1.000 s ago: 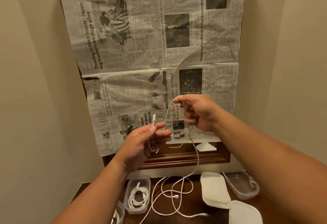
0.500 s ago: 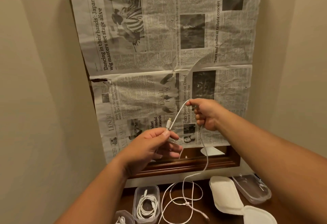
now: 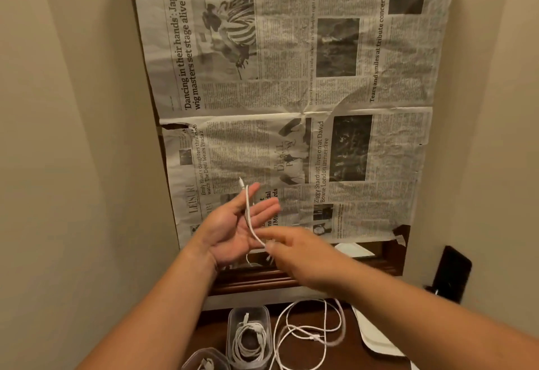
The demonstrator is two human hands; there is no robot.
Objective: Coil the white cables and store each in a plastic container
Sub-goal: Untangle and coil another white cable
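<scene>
A white cable runs across the upturned palm of my left hand, its connector end sticking up past the thumb. The fingers of that hand are stretched out, and the cable sits between thumb and palm. My right hand, blurred, pinches the same cable just below the left palm. From there the cable drops to loose loops on the dark wooden table. A clear plastic container on the table holds a coiled white cable. A second container at the bottom edge shows a bit of cable.
Newspaper covers the wall ahead above a dark wooden frame. A white lid lies on the table to the right, partly behind my right arm. A black object is on the right wall. Beige walls close in on both sides.
My right hand has dropped from up right to just below the left palm, sliding along the cable. My left hand has opened its fingers and turned palm up. The view has shifted left.
</scene>
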